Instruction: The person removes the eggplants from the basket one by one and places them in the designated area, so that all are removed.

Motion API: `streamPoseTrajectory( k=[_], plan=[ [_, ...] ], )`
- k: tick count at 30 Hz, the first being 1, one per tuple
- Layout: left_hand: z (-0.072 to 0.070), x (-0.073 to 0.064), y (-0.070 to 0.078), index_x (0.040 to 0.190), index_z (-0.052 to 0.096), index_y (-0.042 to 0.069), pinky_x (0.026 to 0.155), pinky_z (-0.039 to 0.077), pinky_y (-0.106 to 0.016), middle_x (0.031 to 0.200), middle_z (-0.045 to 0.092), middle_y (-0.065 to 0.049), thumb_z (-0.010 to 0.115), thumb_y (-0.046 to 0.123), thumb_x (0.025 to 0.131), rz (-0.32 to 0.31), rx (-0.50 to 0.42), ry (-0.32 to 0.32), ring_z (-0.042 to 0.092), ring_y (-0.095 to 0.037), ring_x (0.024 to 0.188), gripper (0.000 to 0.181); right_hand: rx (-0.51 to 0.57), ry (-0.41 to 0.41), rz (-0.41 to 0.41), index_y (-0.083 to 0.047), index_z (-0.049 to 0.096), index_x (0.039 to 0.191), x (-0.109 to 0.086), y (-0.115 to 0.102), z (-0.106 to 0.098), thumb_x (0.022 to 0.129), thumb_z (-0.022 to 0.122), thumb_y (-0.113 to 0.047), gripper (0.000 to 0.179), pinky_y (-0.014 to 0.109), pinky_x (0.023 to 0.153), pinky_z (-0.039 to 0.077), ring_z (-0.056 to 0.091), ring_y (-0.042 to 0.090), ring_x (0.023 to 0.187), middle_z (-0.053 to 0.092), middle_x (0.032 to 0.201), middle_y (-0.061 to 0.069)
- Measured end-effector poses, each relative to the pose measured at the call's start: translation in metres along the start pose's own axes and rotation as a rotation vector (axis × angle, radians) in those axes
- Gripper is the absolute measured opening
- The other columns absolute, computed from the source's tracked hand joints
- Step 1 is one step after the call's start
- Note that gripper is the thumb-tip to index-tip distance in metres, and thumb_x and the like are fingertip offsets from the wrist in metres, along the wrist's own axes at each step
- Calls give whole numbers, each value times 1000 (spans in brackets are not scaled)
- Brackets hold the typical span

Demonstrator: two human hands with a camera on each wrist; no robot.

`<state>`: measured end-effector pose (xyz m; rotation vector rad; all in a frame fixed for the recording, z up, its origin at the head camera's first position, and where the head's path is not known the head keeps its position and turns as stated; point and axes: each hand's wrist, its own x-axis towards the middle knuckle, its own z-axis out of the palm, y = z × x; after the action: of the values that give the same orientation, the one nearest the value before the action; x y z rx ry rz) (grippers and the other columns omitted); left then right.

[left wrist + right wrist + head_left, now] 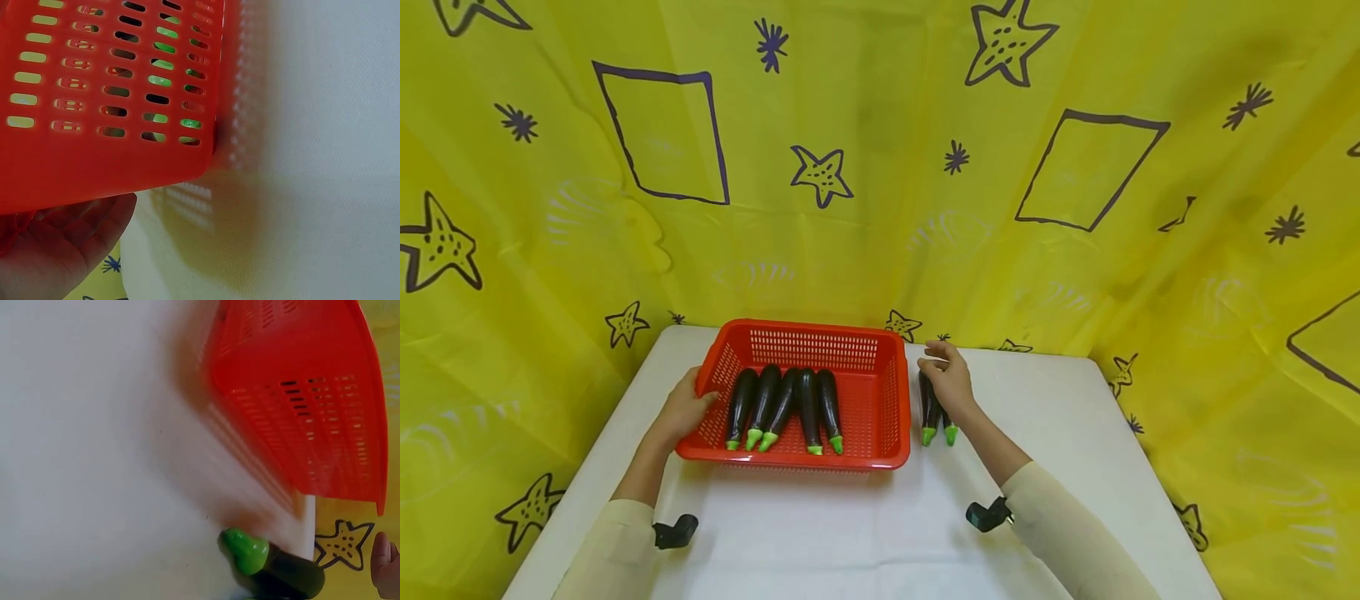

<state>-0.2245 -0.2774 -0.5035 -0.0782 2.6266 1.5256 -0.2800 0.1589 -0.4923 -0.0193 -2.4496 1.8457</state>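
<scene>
Five eggplants (783,404) are being held in a red basket (865,408); its left rim is being gripped by the left hand (683,408), thumb over the edge. Two loose eggplants (929,417) are lying right of the basket, partly covered by the right hand (952,383), which is being held released, fingers loosely bent; contact cannot be told. Both forearms (646,468) are slanting inward from the near side.

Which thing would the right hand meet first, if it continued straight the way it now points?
Most likely the red basket, near its far right corner: the right hand points forward and to the left. Depth is unclear, so it might pass above and go toward the yellow curtain.
</scene>
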Motion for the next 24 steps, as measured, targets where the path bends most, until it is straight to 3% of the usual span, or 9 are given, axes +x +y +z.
streamPoseTrajectory(
  k=[5,13,19,24],
  plan=[
    [0,-2,2,150,22,-20,84,59,-51,132,47,-42,48,0,105,-5,-5,-6,61,-47,106,55,39,-34,-32,3,53,144,-3,-9,7,101,64,-7,46,46,102,50,57,41,124,56,141,28],
    [-1,-3,1,149,23,-20,84,59,-51,131,48,-41,48,-1,105,-1,0,0,61,-46,106,55,75,-119,-36,3,50,148,-12,-24,15,100,65,-9,52,54,106,49,59,40,126,56,141,24],
    [0,-2,2,150,23,-20,86,58,-53,131,48,-42,48,-1,105,4,-3,-2,60,-47,107,55,90,-169,-62,5,47,149,-14,-26,22,102,65,-8,51,46,103,53,58,41,127,53,143,28],
    [0,-2,2,151,22,-19,85,59,-53,133,47,-41,48,1,105,-8,-6,-5,60,-47,108,56,89,-216,-52,10,45,147,-26,-46,31,103,63,-2,50,45,103,52,57,44,127,50,144,33]
  ],
)
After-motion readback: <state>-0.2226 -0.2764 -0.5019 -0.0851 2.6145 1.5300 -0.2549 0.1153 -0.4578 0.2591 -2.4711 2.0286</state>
